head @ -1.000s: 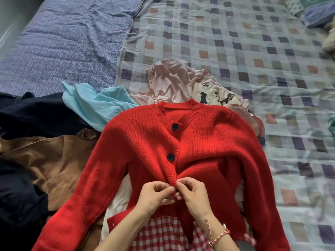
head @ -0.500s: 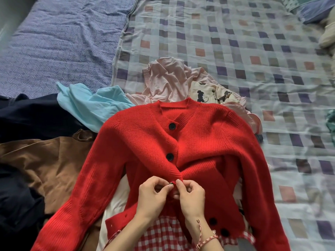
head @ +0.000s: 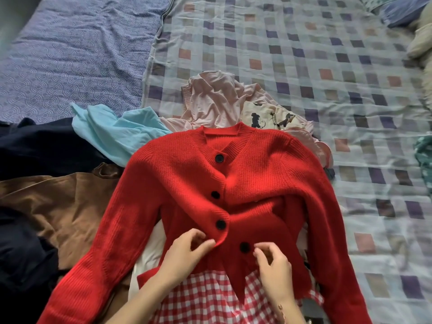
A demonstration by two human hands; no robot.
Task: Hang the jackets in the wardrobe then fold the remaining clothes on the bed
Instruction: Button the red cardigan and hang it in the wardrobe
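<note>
Head view: the red cardigan point(head: 252, 174) is spread on the bed point(head: 292, 54) over other clothes point(head: 210, 99), its front edge pinched by the left hand point(head: 187, 256). Whether the right hand's point(head: 274, 265) curled fingers point(head: 261, 253) hold anything cannot be told. The knit is judged soft and stretchy, best taken at the shoulders.

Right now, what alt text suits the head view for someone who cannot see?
A red cardigan lies on clothes on a checked bedspread, three buttons fastened. The left hand pinches its front edge; the right hand is beside the fourth button.
</note>
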